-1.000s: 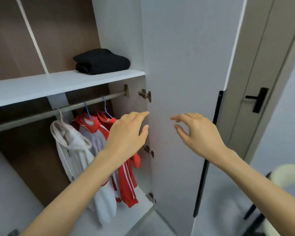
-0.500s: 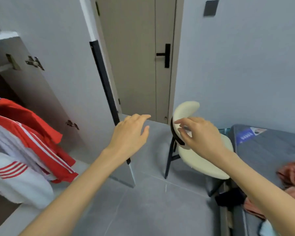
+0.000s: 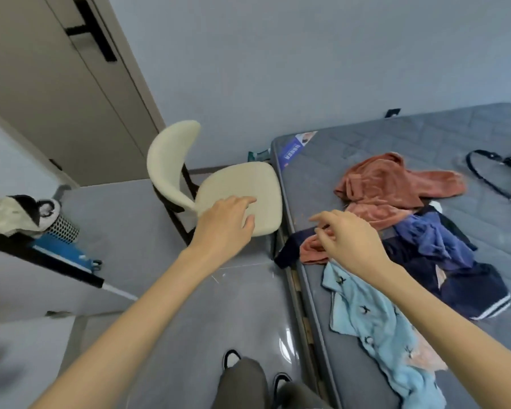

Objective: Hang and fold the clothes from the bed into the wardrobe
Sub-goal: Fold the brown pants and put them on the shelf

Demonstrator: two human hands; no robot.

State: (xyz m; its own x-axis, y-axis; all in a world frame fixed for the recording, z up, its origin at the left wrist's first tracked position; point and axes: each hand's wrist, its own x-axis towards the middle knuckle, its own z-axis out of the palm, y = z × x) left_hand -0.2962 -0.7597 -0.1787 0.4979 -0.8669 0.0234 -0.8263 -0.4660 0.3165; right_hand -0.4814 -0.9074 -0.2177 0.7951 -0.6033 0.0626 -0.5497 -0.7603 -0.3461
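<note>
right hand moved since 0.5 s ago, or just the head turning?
Yes. Against the chair, the right hand has gone from in front of it to beside it, over the bed edge.

The grey bed (image 3: 425, 134) carries a crumpled rust-pink garment (image 3: 387, 184), a navy garment (image 3: 443, 246) touching it, a light-blue patterned shirt (image 3: 372, 320) along the near edge, and a black strap (image 3: 484, 175) well apart.

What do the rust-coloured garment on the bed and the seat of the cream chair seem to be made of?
Rust-coloured garment: probably soft fleece or velour; matte, fuzzy surface in thick folds. Chair seat: seemingly padded, covered in cream fabric or faux leather; smooth, matte, rounded edges. Which covering, I cannot tell.
</note>
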